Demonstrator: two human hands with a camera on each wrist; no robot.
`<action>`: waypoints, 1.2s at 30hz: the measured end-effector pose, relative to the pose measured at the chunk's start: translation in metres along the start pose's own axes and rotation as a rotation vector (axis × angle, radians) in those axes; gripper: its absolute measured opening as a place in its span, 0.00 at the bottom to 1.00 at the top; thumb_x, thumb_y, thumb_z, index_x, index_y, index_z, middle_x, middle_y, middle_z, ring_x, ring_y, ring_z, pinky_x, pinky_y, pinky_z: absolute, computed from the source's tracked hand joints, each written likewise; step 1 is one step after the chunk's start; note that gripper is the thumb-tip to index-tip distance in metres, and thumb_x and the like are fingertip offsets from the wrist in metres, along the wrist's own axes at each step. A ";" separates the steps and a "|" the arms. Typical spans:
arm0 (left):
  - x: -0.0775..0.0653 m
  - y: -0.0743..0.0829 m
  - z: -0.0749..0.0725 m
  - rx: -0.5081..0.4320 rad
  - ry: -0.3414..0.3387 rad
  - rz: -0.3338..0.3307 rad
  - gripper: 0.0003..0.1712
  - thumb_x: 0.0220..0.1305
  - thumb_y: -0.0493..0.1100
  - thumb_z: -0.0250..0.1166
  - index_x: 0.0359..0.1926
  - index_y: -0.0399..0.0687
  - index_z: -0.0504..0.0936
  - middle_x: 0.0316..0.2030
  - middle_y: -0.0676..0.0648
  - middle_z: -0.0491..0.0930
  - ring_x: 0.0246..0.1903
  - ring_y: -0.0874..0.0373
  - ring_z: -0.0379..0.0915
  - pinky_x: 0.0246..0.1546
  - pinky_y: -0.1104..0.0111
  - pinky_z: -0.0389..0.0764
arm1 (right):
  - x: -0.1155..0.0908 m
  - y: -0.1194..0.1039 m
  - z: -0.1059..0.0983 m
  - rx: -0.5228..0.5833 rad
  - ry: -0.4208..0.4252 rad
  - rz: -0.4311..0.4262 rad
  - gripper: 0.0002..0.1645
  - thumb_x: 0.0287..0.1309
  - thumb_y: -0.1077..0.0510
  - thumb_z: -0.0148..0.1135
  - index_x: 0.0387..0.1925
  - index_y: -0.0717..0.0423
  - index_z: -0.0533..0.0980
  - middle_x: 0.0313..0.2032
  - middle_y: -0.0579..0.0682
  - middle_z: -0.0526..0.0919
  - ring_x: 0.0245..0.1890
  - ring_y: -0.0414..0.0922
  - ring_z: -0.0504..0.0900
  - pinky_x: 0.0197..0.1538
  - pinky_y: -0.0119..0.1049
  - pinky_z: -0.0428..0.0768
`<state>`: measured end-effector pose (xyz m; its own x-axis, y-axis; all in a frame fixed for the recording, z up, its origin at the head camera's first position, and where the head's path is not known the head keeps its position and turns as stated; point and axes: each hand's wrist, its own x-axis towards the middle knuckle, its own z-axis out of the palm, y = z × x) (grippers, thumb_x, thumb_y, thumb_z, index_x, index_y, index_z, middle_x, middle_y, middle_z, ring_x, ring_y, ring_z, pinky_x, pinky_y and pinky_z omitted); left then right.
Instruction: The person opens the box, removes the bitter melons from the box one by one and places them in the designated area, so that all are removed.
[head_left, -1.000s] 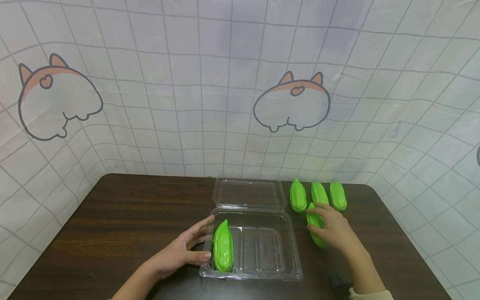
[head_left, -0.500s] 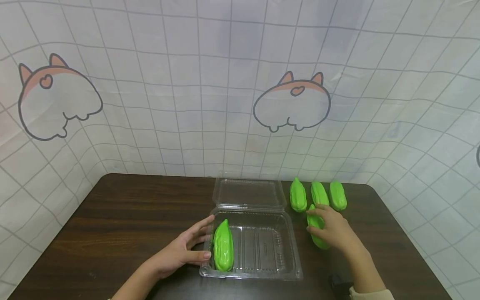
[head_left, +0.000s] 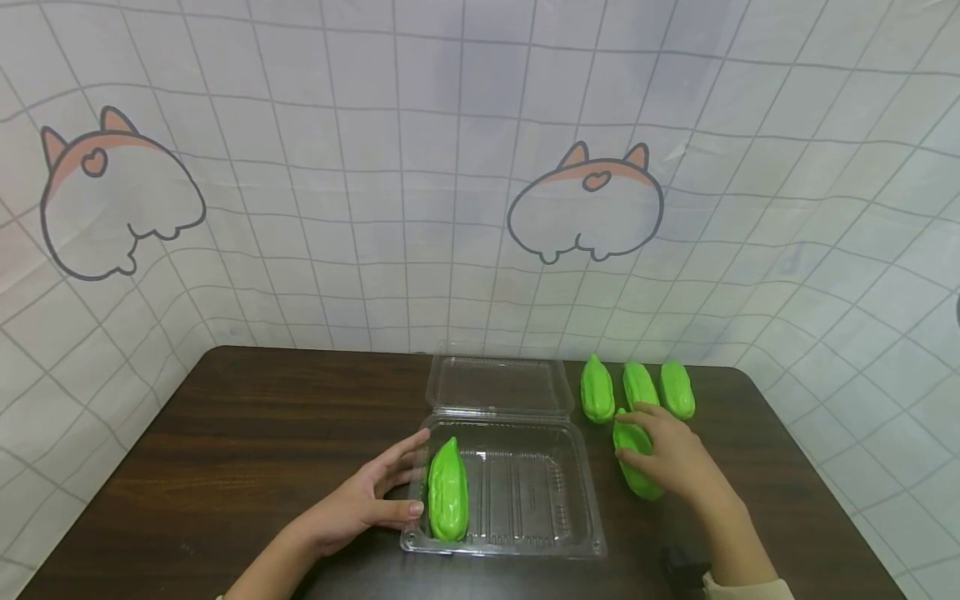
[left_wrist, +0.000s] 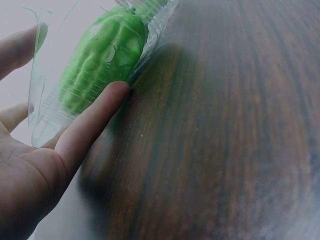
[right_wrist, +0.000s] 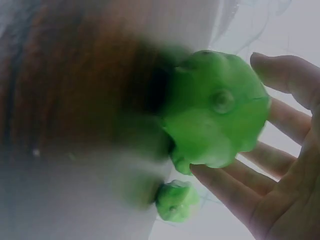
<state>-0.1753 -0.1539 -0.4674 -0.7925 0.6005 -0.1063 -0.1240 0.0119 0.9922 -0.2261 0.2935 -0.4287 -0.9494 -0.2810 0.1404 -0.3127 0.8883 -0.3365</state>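
My left hand (head_left: 367,500) rests at the left wall of an open clear plastic clamshell box (head_left: 517,546), its fingers fairly straight. Inside, along that wall, lies one glossy green bitter melon (head_left: 448,492); the left wrist view shows this melon (left_wrist: 102,60) through the plastic, with the thumb right at the box side. To the right of the box, my right hand (head_left: 671,454) reaches over a second bitter melon (head_left: 639,479) and holds it between thumb and fingers. In the right wrist view, the held melon (right_wrist: 220,110) shows its rounded end, the fingers on both sides.
Behind the right hand, three more bitter melons lie in a row: a left one (head_left: 597,390), a middle one (head_left: 640,385) and a right one (head_left: 677,390). The box lid (head_left: 498,385) lies folded back toward the wall sheet (head_left: 360,208). All stand on a dark wooden table (head_left: 262,433).
Hardly anything differs. The right hand stays at the same bitter melon, which has shifted very slightly; the left hand keeps its place at the box.
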 end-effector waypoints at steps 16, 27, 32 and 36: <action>0.000 -0.006 -0.002 -0.006 -0.003 0.012 0.50 0.67 0.40 0.67 0.79 0.65 0.46 0.76 0.36 0.45 0.73 0.33 0.46 0.51 0.51 0.82 | -0.009 -0.035 -0.017 0.028 0.036 -0.023 0.31 0.58 0.50 0.71 0.62 0.51 0.76 0.69 0.63 0.67 0.63 0.68 0.71 0.55 0.69 0.73; 0.003 -0.007 -0.002 -0.005 0.002 0.015 0.50 0.66 0.40 0.67 0.79 0.65 0.47 0.76 0.37 0.47 0.73 0.34 0.47 0.51 0.51 0.82 | -0.016 -0.072 -0.018 0.050 0.065 -0.099 0.32 0.57 0.51 0.72 0.64 0.47 0.75 0.70 0.56 0.67 0.62 0.63 0.75 0.53 0.63 0.77; 0.003 -0.007 -0.002 -0.003 0.001 0.015 0.51 0.66 0.39 0.67 0.79 0.64 0.47 0.76 0.37 0.46 0.73 0.34 0.47 0.50 0.51 0.82 | -0.016 -0.088 -0.012 0.043 0.077 -0.154 0.34 0.56 0.50 0.73 0.64 0.46 0.75 0.71 0.54 0.67 0.64 0.60 0.74 0.56 0.60 0.78; 0.002 -0.006 -0.002 -0.002 0.004 0.015 0.51 0.66 0.39 0.67 0.80 0.63 0.46 0.76 0.37 0.46 0.73 0.34 0.47 0.50 0.51 0.82 | -0.014 -0.103 -0.002 0.020 0.090 -0.234 0.35 0.54 0.49 0.75 0.63 0.47 0.76 0.69 0.54 0.70 0.62 0.58 0.76 0.55 0.55 0.80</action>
<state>-0.1773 -0.1543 -0.4740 -0.7964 0.5978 -0.0921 -0.1137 0.0015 0.9935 -0.1806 0.2063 -0.3935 -0.8447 -0.4442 0.2986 -0.5253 0.7951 -0.3032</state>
